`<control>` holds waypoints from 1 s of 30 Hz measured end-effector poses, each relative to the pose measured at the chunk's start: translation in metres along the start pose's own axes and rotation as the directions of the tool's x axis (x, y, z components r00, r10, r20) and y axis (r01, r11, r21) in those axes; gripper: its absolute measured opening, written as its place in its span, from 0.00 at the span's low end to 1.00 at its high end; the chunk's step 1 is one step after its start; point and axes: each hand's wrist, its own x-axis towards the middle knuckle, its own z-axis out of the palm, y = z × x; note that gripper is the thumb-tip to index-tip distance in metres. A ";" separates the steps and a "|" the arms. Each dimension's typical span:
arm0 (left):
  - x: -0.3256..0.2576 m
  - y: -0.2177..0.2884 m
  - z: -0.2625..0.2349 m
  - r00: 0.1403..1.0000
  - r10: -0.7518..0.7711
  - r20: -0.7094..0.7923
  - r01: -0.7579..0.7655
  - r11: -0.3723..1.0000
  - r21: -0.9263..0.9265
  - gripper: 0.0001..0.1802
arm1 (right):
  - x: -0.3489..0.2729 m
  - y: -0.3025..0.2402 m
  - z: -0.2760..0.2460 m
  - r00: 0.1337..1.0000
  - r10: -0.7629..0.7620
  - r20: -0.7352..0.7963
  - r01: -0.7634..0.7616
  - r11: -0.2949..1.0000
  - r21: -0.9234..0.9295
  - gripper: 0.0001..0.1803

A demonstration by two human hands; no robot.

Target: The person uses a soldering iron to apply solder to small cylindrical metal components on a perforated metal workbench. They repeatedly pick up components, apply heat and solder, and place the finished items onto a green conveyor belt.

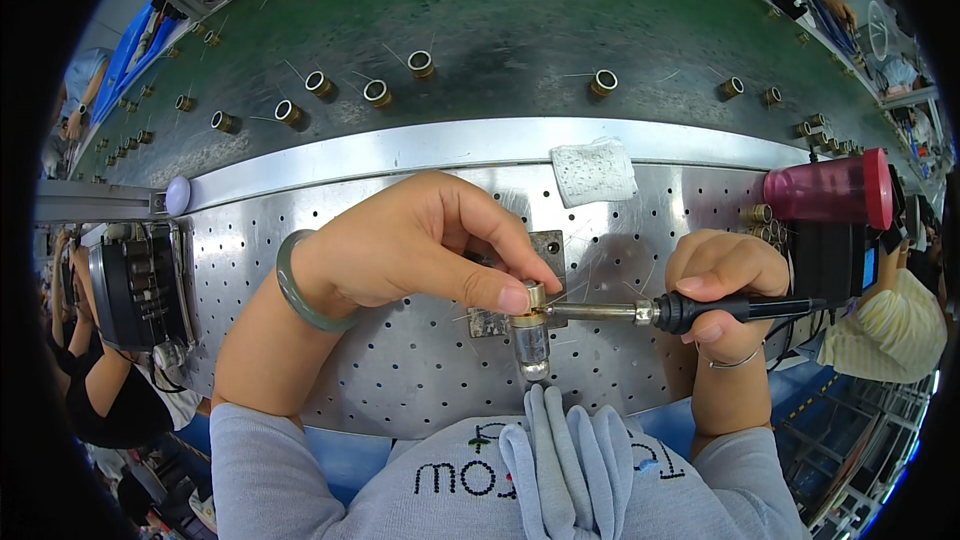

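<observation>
Brass ring (536, 296) sits pinched in left hand (420, 240); right hand (715, 285), at three o'clock, grips soldering iron (640, 312). Fingertips could burn if the tip slips.

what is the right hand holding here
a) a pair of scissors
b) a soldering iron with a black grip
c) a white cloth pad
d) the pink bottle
b: the right hand grips the black handle of a soldering iron, whose metal tip reaches left to the small brass cylinder pinched by the left hand; the white cloth pad and the pink bottle lie untouched farther back on the perforated metal bench.
</observation>
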 end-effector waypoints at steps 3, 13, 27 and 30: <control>0.000 0.000 0.000 1.000 0.007 0.008 -0.007 1.000 0.000 0.15 | 0.000 0.000 -0.001 1.000 -0.008 0.013 0.008 1.000 -0.024 0.14; -0.002 0.001 0.000 1.000 0.015 0.013 -0.015 1.000 -0.005 0.16 | -0.001 -0.001 -0.002 1.000 -0.008 -0.007 0.008 1.000 -0.006 0.14; -0.003 0.003 0.000 1.000 0.002 0.001 -0.002 1.000 0.014 0.17 | 0.002 -0.001 -0.002 0.998 -0.042 0.050 0.045 0.996 -0.076 0.14; -0.003 0.004 0.001 1.000 -0.003 -0.001 0.003 0.999 0.039 0.16 | 0.001 -0.002 -0.002 0.998 -0.042 0.049 0.046 0.995 -0.084 0.14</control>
